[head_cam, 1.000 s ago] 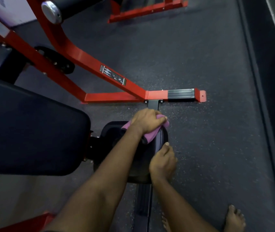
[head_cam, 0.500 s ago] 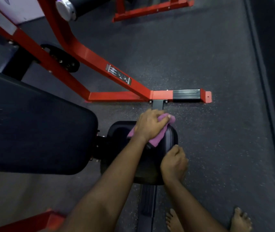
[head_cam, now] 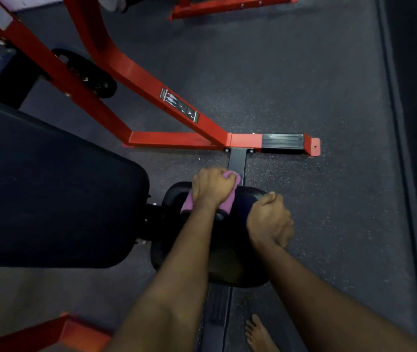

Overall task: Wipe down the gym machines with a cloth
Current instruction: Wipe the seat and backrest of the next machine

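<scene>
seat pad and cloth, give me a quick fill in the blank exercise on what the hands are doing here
1. The left hand presses a ____-coloured cloth onto the small black seat pad.
2. The right hand grips the ____ edge of the seat pad and holds no cloth.
3. The machine frame beyond the seat pad is painted ____.
4. The foot on the floor wears no ____.

Missing words: pink; right; red; shoe
</scene>
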